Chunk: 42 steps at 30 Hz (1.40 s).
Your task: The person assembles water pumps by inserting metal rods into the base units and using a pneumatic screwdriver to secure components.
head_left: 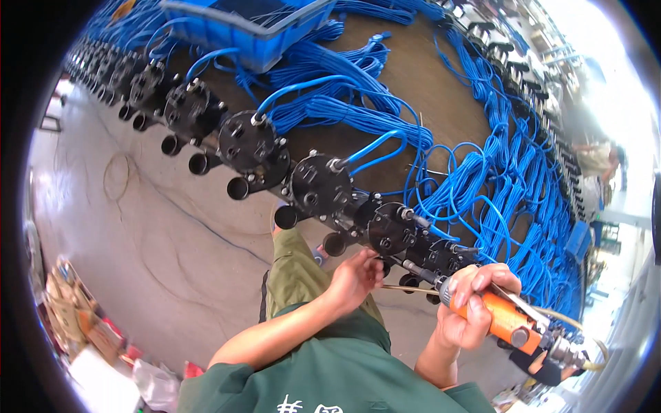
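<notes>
My right hand [475,299] is wrapped round an orange air-powered driver [508,321], with an air hose [595,354] fitted at its rear. The driver's socket tip points left and lies close to the underside of a round black housing [387,230]. Just below that housing is my left hand [356,279], its fingers curled together near the tip. What they pinch, if anything, is hidden. Another round black housing [320,184], with a blue cable [377,146] coming out of its fitting, stands further left in the same row.
The row of black housings [193,107] runs to the far left. Coiled blue cables [344,113] lie on the brown table [420,76] beside a blue crate [241,34]. More coils [527,179] hang along the right. Loose cord [200,224] crosses the grey floor [172,275].
</notes>
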### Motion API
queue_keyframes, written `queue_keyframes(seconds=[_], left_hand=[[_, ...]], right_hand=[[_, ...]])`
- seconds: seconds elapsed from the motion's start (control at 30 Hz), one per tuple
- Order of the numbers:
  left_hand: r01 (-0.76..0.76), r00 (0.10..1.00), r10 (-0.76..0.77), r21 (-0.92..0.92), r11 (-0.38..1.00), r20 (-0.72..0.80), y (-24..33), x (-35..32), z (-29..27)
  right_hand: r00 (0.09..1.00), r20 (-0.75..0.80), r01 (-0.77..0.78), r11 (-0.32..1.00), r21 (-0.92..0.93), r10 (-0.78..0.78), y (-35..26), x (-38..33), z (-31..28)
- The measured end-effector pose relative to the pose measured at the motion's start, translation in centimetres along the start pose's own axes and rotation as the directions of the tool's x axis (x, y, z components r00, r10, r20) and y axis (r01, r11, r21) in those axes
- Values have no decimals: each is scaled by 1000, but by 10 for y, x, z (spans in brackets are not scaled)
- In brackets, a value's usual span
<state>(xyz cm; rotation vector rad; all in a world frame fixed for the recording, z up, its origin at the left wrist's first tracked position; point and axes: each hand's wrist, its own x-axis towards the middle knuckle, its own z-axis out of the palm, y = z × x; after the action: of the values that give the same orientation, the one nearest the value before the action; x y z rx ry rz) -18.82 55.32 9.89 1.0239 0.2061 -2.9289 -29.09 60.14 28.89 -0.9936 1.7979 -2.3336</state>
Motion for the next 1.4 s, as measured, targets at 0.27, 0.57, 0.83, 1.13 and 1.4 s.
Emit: queue_keyframes(seconds=[0.27, 0.57, 0.83, 1.13, 1.4], left_hand=[[-176, 977, 203, -301, 937, 62, -30, 59, -13], [-271, 959, 284, -291, 918, 3, -28, 58, -20], [-249, 967, 252, -253, 935, -19, -26, 59, -20], [-253, 933, 329, 386, 887, -145, -8, 31, -20], [-388, 254, 781, 800, -458, 570, 11, 26, -10]], right_hand=[[985, 145, -89, 996, -18, 90, 3, -23, -19], [981, 108, -160, 987, 4, 159, 15, -20, -24], [985, 147, -99, 992, 79, 86, 41, -17, -17], [937, 342, -96, 994, 45, 75, 62, -19, -20], [944, 314, -127, 991, 48, 106, 65, -21, -22]])
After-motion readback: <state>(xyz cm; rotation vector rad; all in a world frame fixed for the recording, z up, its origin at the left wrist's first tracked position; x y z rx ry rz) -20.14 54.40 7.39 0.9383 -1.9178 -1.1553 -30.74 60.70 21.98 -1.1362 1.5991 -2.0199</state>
